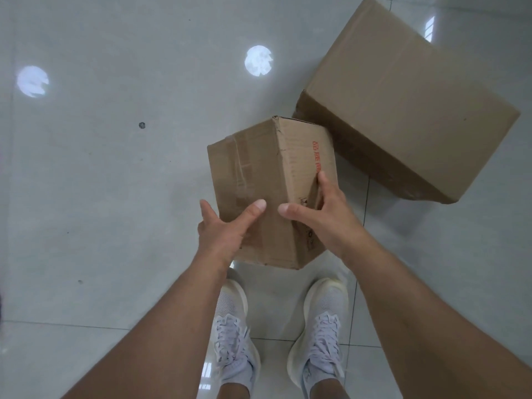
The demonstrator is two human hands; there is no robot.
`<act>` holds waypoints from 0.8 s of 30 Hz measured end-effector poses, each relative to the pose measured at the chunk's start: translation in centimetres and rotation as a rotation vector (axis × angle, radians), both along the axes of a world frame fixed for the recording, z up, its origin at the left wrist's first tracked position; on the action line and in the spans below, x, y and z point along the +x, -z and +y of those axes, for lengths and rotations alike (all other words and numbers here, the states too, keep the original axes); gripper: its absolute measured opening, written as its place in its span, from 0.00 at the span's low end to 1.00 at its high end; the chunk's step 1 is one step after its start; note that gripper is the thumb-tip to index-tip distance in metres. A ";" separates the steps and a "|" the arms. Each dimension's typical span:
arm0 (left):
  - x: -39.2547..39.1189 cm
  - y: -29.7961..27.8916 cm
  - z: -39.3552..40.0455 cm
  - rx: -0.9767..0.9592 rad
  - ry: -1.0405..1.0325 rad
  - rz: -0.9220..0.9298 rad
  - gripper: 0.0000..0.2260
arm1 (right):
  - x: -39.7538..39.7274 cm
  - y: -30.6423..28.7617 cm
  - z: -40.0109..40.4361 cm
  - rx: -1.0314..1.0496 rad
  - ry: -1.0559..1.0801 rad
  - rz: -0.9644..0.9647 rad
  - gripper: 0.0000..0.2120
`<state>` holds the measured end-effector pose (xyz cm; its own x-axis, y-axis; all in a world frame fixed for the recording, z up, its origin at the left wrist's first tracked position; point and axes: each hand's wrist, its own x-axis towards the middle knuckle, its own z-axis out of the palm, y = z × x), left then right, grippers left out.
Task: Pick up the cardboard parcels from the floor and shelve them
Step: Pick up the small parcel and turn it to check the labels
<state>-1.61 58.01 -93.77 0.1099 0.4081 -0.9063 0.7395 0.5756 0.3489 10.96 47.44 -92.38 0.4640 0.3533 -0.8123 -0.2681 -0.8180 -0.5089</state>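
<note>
Creased cardboard small parcel (267,194) gripped by left hand (224,228), right hand (322,208) fingers; smooth large parcel (403,102) behind, glossy tiles (115,168).

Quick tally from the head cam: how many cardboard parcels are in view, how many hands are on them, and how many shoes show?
Cardboard parcels: 2, the small parcel held by both hands and the large parcel on the floor behind it
Hands: 2, left hand and right hand, both on the small parcel
White shoes: 2, left shoe, right shoe
Total: 6
</note>
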 end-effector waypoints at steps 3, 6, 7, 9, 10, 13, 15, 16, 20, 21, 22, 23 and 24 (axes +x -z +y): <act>-0.5 0.1 0.2 0.071 -0.012 -0.002 0.43 | 0.8 0.3 -0.5 0.077 0.091 0.008 0.31; -0.5 0.1 0.4 0.122 0.026 -0.016 0.31 | 0.7 0.8 -0.9 0.083 0.179 0.016 0.21; -0.5 0.2 0.4 0.123 0.028 -0.003 0.31 | 0.4 0.8 -1.0 0.073 0.185 0.034 0.21; -0.4 0.5 0.5 0.105 0.022 0.006 0.34 | 0.1 1.0 -1.0 0.060 0.188 0.047 0.21; -0.4 0.4 0.6 0.091 0.007 -0.004 0.36 | 0.0 1.0 -1.0 0.064 0.197 0.046 0.22; 0.0 0.4 0.7 0.082 -0.031 -0.062 0.37 | 0.0 1.0 -0.8 0.067 0.216 0.051 0.23; 0.4 0.3 0.7 0.077 -0.062 -0.089 0.38 | 0.1 0.8 -0.4 0.064 0.210 0.063 0.24; 0.6 0.1 0.7 0.071 -0.081 -0.097 0.37 | 0.1 0.8 -0.3 0.063 0.205 0.061 0.25; 1.0 -0.7 1.0 0.066 -0.155 -0.142 0.28 | 0.4 0.0 0.3 0.068 0.239 0.061 0.28; 1.1 -1.0 1.2 0.071 -0.188 -0.143 0.28 | 0.5 -0.3 0.4 0.067 0.264 0.074 0.27; 1.1 -1.3 1.5 0.086 -0.207 -0.133 0.32 | 0.5 -0.7 0.5 0.062 0.294 0.091 0.28; 1.0 -1.5 1.7 0.103 -0.217 -0.116 0.38 | 0.6 -1.0 0.6 0.053 0.320 0.102 0.32; 1.0 -1.7 2.0 0.124 -0.224 -0.099 0.42 | 0.7 -1.2 0.8 0.040 0.338 0.100 0.37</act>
<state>-0.58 60.01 -92.09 0.0902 0.5398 -0.8369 0.5572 0.6692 0.4917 11.63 48.22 -91.22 0.4788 0.2259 -0.8484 -0.5702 -0.6547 -0.4961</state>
